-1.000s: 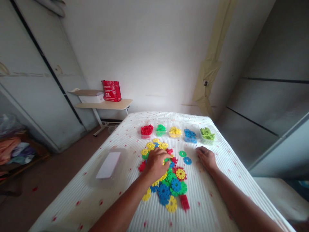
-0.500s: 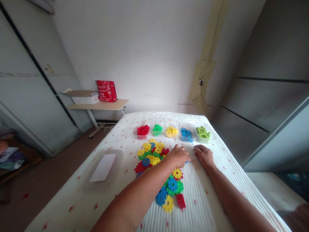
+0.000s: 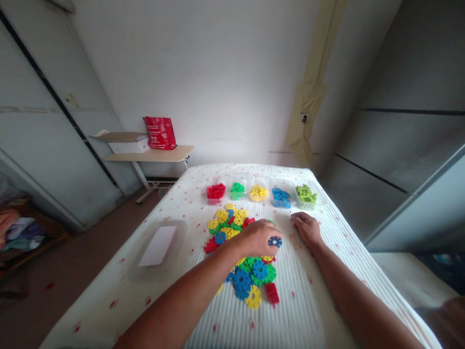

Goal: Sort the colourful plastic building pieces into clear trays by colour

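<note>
My left hand (image 3: 260, 238) is over the right side of a heap of notched plastic discs (image 3: 241, 280) in yellow, blue, green and red. Its fingers are closed on a blue notched disc (image 3: 275, 241), which shows at the fingertips. Part of the heap is hidden beneath that hand and forearm. To its right, my right hand (image 3: 307, 228) rests on the white ribbed cover, fingers loosely extended and nothing visible in them. A red block-shaped piece (image 3: 272, 293) lies at the near right edge of the heap.
Behind the heap stand clear tubs of red pieces (image 3: 216, 191), green pieces (image 3: 237, 189), yellow pieces (image 3: 258, 192), blue pieces (image 3: 281, 196) and light green pieces (image 3: 305, 194). A translucent lid-like tray (image 3: 178, 252) with a white card (image 3: 158, 246) lies left. A side table (image 3: 170, 154) holds a red bag (image 3: 160, 133).
My left hand has shifted slightly left and turned, so the blue disc in it now shows clearly. My right hand has stayed in place. The view has tilted slightly.
</note>
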`<state>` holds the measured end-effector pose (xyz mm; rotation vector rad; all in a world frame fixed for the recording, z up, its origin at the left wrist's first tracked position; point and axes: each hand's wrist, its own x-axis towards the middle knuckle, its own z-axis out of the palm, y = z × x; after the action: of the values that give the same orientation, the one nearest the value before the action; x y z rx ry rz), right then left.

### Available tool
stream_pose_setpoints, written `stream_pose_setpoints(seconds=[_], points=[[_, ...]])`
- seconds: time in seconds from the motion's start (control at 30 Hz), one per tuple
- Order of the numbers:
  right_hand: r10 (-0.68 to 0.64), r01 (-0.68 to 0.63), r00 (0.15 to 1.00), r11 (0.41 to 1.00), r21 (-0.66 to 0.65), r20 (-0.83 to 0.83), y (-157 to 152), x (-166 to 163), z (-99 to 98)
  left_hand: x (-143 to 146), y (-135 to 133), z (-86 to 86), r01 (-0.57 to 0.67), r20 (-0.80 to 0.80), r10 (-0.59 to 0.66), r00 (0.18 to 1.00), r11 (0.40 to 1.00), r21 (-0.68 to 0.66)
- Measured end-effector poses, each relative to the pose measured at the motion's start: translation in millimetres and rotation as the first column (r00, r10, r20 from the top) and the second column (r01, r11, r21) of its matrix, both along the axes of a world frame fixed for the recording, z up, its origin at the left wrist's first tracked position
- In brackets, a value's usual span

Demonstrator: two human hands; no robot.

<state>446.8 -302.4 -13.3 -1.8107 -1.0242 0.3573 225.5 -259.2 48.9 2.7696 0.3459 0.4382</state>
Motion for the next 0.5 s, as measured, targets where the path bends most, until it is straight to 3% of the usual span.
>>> stream_pose_setpoints(seconds=[0.1, 0.2, 0.33, 0.5], points=[[0.015, -0.014, 0.999, 1.000, -0.027, 0.029, 1.6, 1.4, -3.3, -34.3, -17.3, 0.5, 0.072, -0.039, -0.075, 0.996, 0.995, -0.066], [0.008, -0.006, 0.998, 0.999, -0.033, 0.066, 2.3, 1.5, -4.8, -52.5, -29.9, -7.7, 0.102, -0.100, -0.103, 0.990, 0.995, -0.015], [0.006, -0.004, 0.997, 1.000, -0.029, 0.073, 1.3, 0.5, -3.9, -53.3, -33.4, -17.0, 0.117, -0.139, -0.111, 0.984, 0.992, 0.039], [0.014, -0.012, 0.997, 1.000, -0.022, 0.070, 0.4, -0.1, -3.1, -48.0, -32.3, -13.7, 0.136, -0.179, -0.123, 0.976, 0.988, 0.066]])
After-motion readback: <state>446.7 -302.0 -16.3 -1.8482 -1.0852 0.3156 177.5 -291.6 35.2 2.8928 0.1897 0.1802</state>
